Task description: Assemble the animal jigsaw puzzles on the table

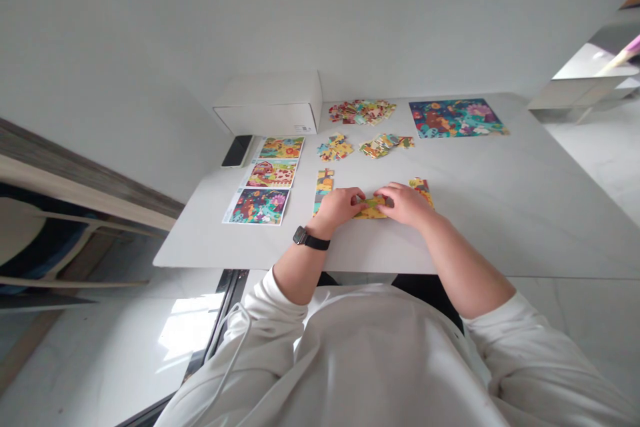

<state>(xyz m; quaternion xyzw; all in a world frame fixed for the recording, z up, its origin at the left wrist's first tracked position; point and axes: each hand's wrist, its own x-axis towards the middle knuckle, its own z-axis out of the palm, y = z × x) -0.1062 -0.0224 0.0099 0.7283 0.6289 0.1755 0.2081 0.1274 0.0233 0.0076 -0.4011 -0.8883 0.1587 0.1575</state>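
Both of my hands are at a strip of yellow jigsaw puzzle pieces (371,209) near the table's front edge. My left hand (343,207), with a black watch on its wrist, pinches the strip's left side. At its right side, my right hand (404,202) has thumb and fingers closed on it. A joined column of puzzle pieces (324,188) lies left of my left hand, partly covered by it. Beyond my right hand sits another section of puzzle pieces (421,189), also partly hidden.
Loose puzzle pieces lie in piles (334,147), (383,145) and a farther pile (363,111). A finished puzzle (457,118) is at the back right. Three picture cards (270,173), a phone (237,151) and a white box (270,117) stand on the left of the white table (525,213).
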